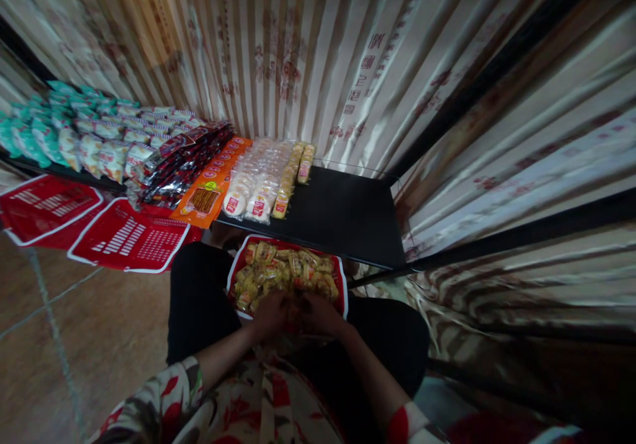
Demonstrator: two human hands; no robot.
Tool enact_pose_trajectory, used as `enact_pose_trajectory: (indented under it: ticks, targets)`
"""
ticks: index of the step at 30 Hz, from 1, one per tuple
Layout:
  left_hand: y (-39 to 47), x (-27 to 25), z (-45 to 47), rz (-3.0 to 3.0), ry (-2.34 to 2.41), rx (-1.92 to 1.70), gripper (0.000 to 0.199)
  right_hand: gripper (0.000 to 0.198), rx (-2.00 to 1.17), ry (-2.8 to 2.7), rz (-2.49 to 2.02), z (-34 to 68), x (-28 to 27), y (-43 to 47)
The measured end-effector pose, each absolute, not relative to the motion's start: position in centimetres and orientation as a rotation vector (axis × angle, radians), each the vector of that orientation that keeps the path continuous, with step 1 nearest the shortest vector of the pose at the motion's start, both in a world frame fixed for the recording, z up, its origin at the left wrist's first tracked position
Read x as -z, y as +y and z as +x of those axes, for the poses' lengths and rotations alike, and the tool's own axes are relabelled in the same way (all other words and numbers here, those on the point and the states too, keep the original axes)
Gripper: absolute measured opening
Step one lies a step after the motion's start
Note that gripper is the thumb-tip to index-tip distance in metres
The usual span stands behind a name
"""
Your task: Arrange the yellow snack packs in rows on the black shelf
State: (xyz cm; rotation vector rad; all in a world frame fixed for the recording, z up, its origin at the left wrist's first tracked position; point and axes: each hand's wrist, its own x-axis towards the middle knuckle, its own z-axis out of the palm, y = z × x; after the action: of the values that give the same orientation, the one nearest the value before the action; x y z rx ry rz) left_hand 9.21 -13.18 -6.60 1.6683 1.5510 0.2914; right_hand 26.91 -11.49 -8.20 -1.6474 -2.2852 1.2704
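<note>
- Person's left hand and right hand: close together at basket near side, fingers curled; too dark to tell grip.
- Yellow packs: basketful between knees, jumbled, no shared axis.
- Shelf: one long yellow row done, shorter row apparently partial; basketful seemingly left.
- Rows' long axis: front edge toward curtain.

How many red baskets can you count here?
3 clearly: one red basket at far left, a second basket just right of it, and a third basket between the person's knees. A dim red shape lower right is unclear; others may be hidden.
</note>
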Motion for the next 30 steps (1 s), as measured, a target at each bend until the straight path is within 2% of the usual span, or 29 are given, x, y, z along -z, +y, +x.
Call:
enact_pose_trajectory:
  ticks: [4, 8, 14, 19, 25, 30]
  targets:
    - [-11.0, 4.8, 9.5, 1.667, 1.536, -0.403, 0.023, 0.024, -1.393, -2.031, -1.647, 27.4, 7.2, -10.9]
    - [-9.0, 3.7, 9.7, 1.625, 1.483, -0.584, 0.024, 0.038, -1.456, -1.766, -1.558, 27.7, 6.5, -10.1]
    - [-6.6, 2.3, 10.2, 1.544, 1.479, -0.762, 0.026, 0.029, -1.444, -1.596, -1.482, 27.7, 6.0, -8.5]
    - [-5.1, 0.6, 11.3, 1.674, 1.489, -0.904, 0.025, 0.042, -1.534, -1.370, -1.333, 27.3, 3.9, -6.7]
    - [-3.0, -1.0, 13.0, 1.817, 1.412, -1.130, 0.032, 0.039, -1.373, -1.328, -1.279, 27.4, 1.1, -3.2]
    - [-0.7, -2.4, 14.3, 1.840, 1.603, -1.089, 0.040, 0.031, -1.258, -1.314, -1.242, 27.4, 0.6, 0.4]
